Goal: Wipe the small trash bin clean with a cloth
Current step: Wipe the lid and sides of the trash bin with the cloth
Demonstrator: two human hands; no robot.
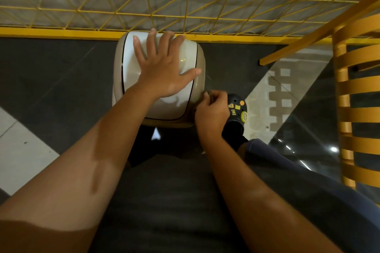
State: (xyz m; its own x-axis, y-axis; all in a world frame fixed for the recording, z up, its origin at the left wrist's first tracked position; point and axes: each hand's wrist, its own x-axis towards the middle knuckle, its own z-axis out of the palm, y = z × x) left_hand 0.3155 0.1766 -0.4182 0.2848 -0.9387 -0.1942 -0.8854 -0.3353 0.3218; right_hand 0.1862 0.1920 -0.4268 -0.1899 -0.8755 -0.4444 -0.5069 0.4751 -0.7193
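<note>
— Where do we have the trash bin [158, 80]?
— On the dark floor [61, 72], against the yellow wire grid [144, 6], just beside our clog [238, 109].
— Our hands?
— Our left hand [162, 70] lies flat on the white lid [131, 63], fingers spread. Our right hand [211, 113] is curled around a small dark cloth [208, 95], pressed to the bin's right side.

Both forearms are left bare, no sleeves or wristwear to be seen on the left hand [162, 72] or the right hand [211, 111]. A dark charcoal top [168, 201] is worn, with navy trousers [298, 181] over the right leg. A black sock [233, 129] is worn inside a dark clog [238, 107], which is dotted with yellow and orange charms, a lemon slice included.
</note>
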